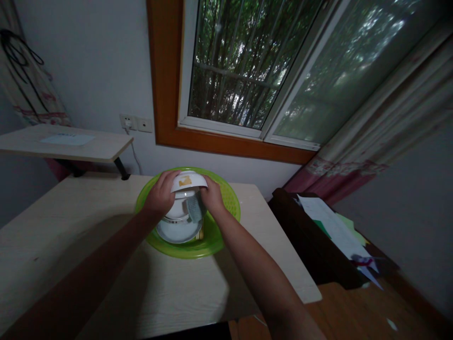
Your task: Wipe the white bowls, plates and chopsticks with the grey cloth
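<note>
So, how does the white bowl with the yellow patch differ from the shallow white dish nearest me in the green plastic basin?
The white bowl is held up by the left hand and the right hand; the white dish lies in the green basin. The bowl is tilted, the dish nearly flat. The bowl looks narrower than the dish. Both are white and round.

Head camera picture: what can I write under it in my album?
Left hand and right hand hold a tipped white bowl over dishes in a green basin, near a window.
</note>
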`<state>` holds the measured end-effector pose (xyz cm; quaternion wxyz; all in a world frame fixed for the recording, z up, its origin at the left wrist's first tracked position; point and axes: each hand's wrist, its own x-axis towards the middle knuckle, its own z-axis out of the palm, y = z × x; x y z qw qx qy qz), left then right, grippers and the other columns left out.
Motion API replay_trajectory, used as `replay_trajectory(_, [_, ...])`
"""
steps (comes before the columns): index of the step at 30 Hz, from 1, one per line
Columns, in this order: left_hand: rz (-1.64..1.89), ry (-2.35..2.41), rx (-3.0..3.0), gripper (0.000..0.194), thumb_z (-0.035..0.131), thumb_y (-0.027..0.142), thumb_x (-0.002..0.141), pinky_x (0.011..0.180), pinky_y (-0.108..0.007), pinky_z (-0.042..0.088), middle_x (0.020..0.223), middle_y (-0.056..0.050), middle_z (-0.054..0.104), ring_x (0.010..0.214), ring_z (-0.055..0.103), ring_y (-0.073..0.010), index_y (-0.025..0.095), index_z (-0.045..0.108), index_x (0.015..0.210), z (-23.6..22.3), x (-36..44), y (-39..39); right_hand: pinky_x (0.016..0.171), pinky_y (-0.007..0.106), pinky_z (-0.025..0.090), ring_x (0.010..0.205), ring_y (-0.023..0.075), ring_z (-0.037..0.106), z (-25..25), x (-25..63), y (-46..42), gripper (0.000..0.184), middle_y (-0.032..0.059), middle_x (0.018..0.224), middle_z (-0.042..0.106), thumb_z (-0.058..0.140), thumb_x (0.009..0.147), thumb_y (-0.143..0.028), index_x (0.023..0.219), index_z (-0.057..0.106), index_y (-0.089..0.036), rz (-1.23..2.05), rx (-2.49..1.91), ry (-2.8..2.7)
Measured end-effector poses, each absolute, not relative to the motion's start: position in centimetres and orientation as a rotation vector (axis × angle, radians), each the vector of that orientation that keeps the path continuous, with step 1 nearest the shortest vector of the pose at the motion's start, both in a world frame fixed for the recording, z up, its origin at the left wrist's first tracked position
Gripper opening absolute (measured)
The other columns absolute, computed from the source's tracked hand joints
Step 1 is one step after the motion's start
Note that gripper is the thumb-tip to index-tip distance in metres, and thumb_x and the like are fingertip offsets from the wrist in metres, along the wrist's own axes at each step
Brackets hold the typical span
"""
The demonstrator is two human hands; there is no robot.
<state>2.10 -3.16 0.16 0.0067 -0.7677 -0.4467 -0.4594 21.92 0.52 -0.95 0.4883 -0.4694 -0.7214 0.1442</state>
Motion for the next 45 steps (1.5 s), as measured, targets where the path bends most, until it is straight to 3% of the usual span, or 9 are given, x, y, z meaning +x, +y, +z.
replay_trajectory(6, [-1.464, -1.569, -2.411, 0.06, 0.048, 0.016, 0.084, 0.114, -0.043, 0.04, 0.144, -0.012, 0.056, 0.133, 0.052, -0.0261, 0.018, 0.045, 0.144, 0.2, 2.6, -3.0, 0.092, 0.036, 0.054, 0.096, 0.021, 0.071, -1.6, 22.1, 1.3, 0.032, 0.0053, 0.104, 0.077, 0.051, 0.085, -0.014, 0.106, 0.073, -0.02, 0.441, -1.131, -1.618])
replay_trajectory(11, [-1.426, -1.866, -2.425, 0.059, 0.048, 0.022, 0.088, 0.101, -0.044, 0.051, 0.127, -0.012, 0.068, 0.111, 0.067, -0.0279, 0.019, 0.044, 0.147, -0.1, 2.8, -2.8, 0.087, 0.035, 0.056, 0.091, 0.0208, 0.071, -1.9, 21.8, 1.7, 0.026, 0.0052, 0.1, 0.078, 0.055, 0.085, -0.02, 0.102, 0.074, -0.019, 0.538, -1.13, -1.543])
replay_trajectory(15, [-1.512, -1.879, -2.379, 0.055, 0.045, 0.018, 0.087, 0.1, -0.042, 0.051, 0.124, -0.011, 0.069, 0.111, 0.066, -0.0276, 0.02, 0.049, 0.141, 0.0, 2.7, -2.8, 0.086, 0.034, 0.056, 0.091, 0.0212, 0.071, -1.9, 21.6, 1.4, 0.024, 0.0043, 0.097, 0.078, 0.056, 0.086, -0.022, 0.1, 0.075, -0.02, 0.498, -1.161, -1.59])
replay_trajectory(23, [-1.338, -1.971, -2.361, 0.06, 0.043, 0.013, 0.084, 0.104, -0.047, 0.048, 0.131, -0.016, 0.065, 0.118, 0.063, -0.0307, 0.015, 0.047, 0.144, 0.8, 2.8, -3.4, 0.099, 0.036, 0.052, 0.108, 0.0209, 0.068, -0.8, 21.5, 0.1, 0.041, 0.006, 0.117, 0.073, 0.049, 0.085, -0.01, 0.119, 0.069, -0.021, 0.283, -1.062, -1.704])
replay_trajectory(29, [-1.414, -1.858, -2.336, 0.058, 0.042, 0.011, 0.083, 0.107, -0.045, 0.047, 0.136, -0.014, 0.063, 0.124, 0.061, -0.0283, 0.016, 0.049, 0.14, 0.3, 2.6, -3.2, 0.111, 0.041, 0.045, 0.125, 0.0217, 0.058, 0.8, 20.9, -1.7, 0.05, 0.0082, 0.134, 0.064, 0.051, 0.086, -0.012, 0.135, 0.058, -0.022, 0.064, -0.917, -1.852])
replay_trajectory(35, [-1.303, -1.877, -2.305, 0.057, 0.043, 0.011, 0.082, 0.101, -0.045, 0.05, 0.124, -0.016, 0.069, 0.114, 0.066, -0.0298, 0.014, 0.05, 0.138, -0.2, 2.6, -2.7, 0.119, 0.05, 0.036, 0.142, 0.0226, 0.043, 1.6, 20.6, -2.7, 0.053, 0.0057, 0.148, 0.053, 0.053, 0.091, -0.016, 0.142, 0.05, -0.029, -0.166, -0.75, -2.133])
replay_trajectory(40, [-1.287, -1.861, -2.277, 0.055, 0.042, 0.012, 0.083, 0.1, -0.044, 0.051, 0.123, -0.017, 0.069, 0.111, 0.067, -0.03, 0.012, 0.051, 0.137, -0.4, 2.5, -2.6, 0.118, 0.05, 0.036, 0.144, 0.0239, 0.04, 1.9, 20.6, -2.9, 0.052, 0.0042, 0.149, 0.052, 0.056, 0.091, -0.017, 0.141, 0.052, -0.03, -0.224, -0.76, -2.188])
replay_trajectory(45, [-1.368, -1.839, -2.31, 0.055, 0.042, 0.011, 0.083, 0.106, -0.044, 0.047, 0.131, -0.014, 0.066, 0.12, 0.062, -0.0279, 0.015, 0.052, 0.137, -0.2, 2.5, -2.9, 0.114, 0.047, 0.041, 0.133, 0.0243, 0.05, 1.8, 20.8, -2.6, 0.053, 0.0068, 0.144, 0.055, 0.055, 0.089, -0.016, 0.141, 0.052, -0.026, -0.154, -0.891, -2.032])
